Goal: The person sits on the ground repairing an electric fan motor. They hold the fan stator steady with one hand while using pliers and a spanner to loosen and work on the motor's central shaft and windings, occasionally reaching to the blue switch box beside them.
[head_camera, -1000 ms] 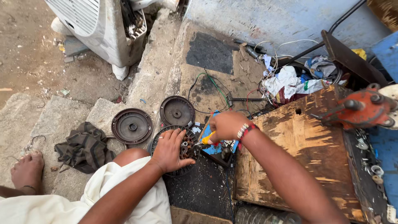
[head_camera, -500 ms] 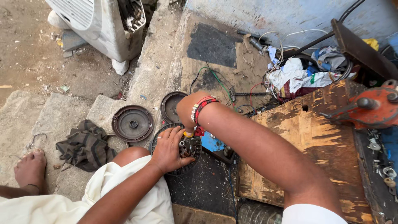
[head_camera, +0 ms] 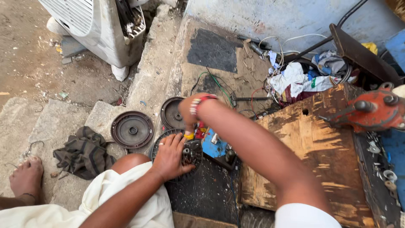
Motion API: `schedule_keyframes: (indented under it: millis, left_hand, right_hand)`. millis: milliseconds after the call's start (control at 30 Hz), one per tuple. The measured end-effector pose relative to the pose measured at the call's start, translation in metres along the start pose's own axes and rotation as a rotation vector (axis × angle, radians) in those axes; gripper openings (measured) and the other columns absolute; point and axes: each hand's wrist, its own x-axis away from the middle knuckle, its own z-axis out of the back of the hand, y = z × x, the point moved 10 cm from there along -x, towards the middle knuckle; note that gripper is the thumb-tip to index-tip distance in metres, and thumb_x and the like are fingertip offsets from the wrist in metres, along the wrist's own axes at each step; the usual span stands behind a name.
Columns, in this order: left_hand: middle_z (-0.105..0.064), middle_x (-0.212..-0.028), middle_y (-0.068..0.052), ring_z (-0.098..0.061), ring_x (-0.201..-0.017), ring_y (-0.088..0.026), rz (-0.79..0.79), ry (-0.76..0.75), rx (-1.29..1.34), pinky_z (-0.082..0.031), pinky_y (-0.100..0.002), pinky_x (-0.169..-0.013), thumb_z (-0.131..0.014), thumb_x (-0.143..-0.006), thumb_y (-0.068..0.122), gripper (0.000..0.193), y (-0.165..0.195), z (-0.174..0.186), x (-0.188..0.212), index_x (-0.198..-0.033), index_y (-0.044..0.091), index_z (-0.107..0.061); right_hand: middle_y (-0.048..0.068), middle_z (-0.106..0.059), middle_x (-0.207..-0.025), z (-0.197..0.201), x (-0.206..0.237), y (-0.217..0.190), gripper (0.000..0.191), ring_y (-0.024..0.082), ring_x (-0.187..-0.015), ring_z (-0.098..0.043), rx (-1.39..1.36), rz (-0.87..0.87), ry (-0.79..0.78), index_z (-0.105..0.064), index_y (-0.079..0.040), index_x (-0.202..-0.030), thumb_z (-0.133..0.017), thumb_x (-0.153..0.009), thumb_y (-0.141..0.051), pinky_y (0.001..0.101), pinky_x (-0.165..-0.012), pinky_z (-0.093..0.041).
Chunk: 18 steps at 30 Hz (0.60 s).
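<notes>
My left hand [head_camera: 170, 155] rests flat on a round dark motor part [head_camera: 190, 154] on the ground, holding it steady. My right hand [head_camera: 188, 110] reaches across from the right, fingers closed on a small yellow-handled tool [head_camera: 189, 135] whose tip meets the top of the motor part. A blue box-like piece [head_camera: 213, 145] sits just right of the motor part, under my right forearm. Two round dark end covers [head_camera: 132, 129] [head_camera: 171, 113] lie left of and behind my hands.
A worn wooden board [head_camera: 308, 156] carries a red vise [head_camera: 371, 110] at right. Tangled wires and rags [head_camera: 295, 80] lie behind. A white cooler housing [head_camera: 101, 29] stands at upper left. A dark cloth [head_camera: 82, 154] and my bare foot [head_camera: 25, 177] are at left.
My right hand has swung left and away from the blue piece to the top edge of the motor part. The left hand has stayed on the motor part.
</notes>
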Motion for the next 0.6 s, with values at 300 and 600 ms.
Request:
schedule_keyframes:
  millis: [300, 600]
  left_hand:
    - [-0.050, -0.140, -0.026, -0.042, -0.135, -0.041, 0.008, -0.012, -0.017, -0.030, -0.054, -0.114, -0.086, -0.059, 0.061, 0.108, 0.001, -0.005, 0.001, -0.128, -0.014, -0.051]
    - [-0.048, -0.145, -0.021, -0.042, -0.134, -0.040, 0.034, 0.007, -0.012, -0.031, -0.054, -0.111, -0.083, -0.060, 0.064, 0.110, -0.001, -0.002, 0.000, -0.141, -0.001, -0.047]
  right_hand:
    - [0.012, -0.075, -0.113, 0.011, -0.015, -0.027, 0.066, 0.029, -0.100, -0.075, 0.151, 0.051, -0.143, -0.079, -0.006, -0.108, -0.095, -0.063, -0.051, 0.0427, -0.086, -0.059]
    - [0.010, -0.077, -0.082, -0.071, 0.043, 0.070, 0.037, 0.028, -0.076, -0.073, -0.020, -0.077, 0.148, -0.087, -0.017, -0.086, -0.082, -0.072, -0.051, 0.0433, -0.068, -0.057]
